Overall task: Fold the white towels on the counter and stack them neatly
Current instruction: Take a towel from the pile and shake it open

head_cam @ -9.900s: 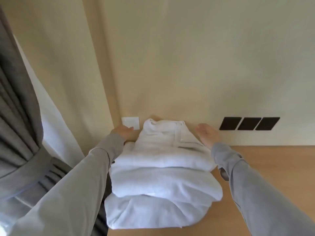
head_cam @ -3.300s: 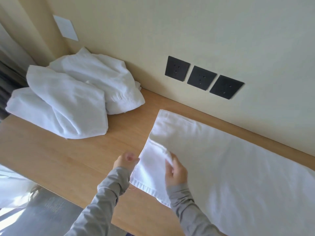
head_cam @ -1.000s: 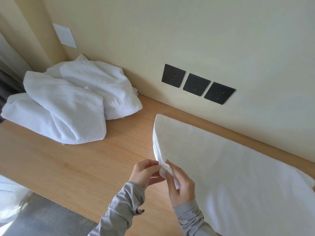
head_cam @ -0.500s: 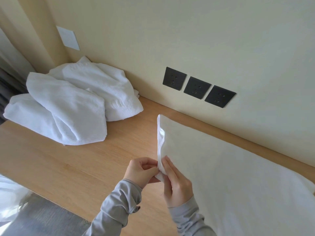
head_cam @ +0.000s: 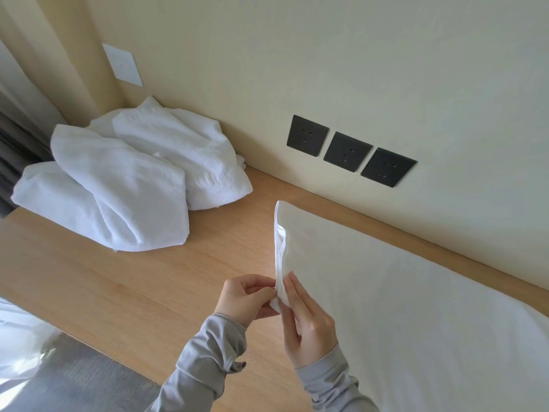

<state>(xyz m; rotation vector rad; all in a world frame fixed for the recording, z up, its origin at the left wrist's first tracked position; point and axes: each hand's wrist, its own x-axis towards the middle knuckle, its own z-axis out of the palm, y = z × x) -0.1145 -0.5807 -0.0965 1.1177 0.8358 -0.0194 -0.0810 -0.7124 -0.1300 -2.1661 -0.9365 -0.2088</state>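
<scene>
Head: towel point(head_cam: 416, 307) (white) between hands point(head_cam: 243, 301) point(head_cam: 309, 328)

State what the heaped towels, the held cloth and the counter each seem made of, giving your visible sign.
Heaped towels: probably cotton terry; thick, nubbly pile.
Held cloth: thinner smooth woven fabric, perhaps cotton; flat surface, hemmed edge.
Counter: wood or wood-look laminate, matt; pale streaky grain.

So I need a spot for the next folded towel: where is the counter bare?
Bare counter lies between the towel pile and the held towel, wall to front edge, and in front of the pile. The left back corner is crowded; the held towel covers the right, left hand and right hand pinching its corner.
</scene>
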